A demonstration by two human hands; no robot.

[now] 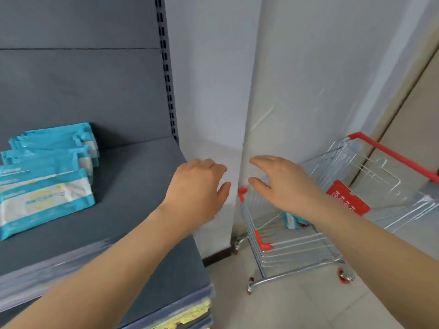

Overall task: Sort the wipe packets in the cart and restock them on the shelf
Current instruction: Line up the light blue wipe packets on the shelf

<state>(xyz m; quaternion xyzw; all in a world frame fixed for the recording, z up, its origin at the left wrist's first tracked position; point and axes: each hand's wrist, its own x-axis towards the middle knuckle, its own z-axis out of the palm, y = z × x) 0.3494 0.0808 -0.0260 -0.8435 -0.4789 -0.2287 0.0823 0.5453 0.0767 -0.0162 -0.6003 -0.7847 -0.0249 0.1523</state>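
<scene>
The grey shelf [133,186] on my left carries teal-and-white wipe packets [45,176] lying flat in overlapping stacks toward its left side, the nearest one face up with a white panel across its middle. Low on my right, the small wire cart [285,251] with a red handle and red corner trim stands upright on its wheels. One more teal-and-white packet [293,220] lies down in its basket, partly hidden from me.

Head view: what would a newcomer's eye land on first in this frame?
Two empty hands, left hand and right hand, reach out mid-frame, fingers relaxed. At left, teal-and-white wipe packets sit stacked on the grey shelf. Lower right stands a small wire cart with red trim, one packet visible inside it.
</scene>
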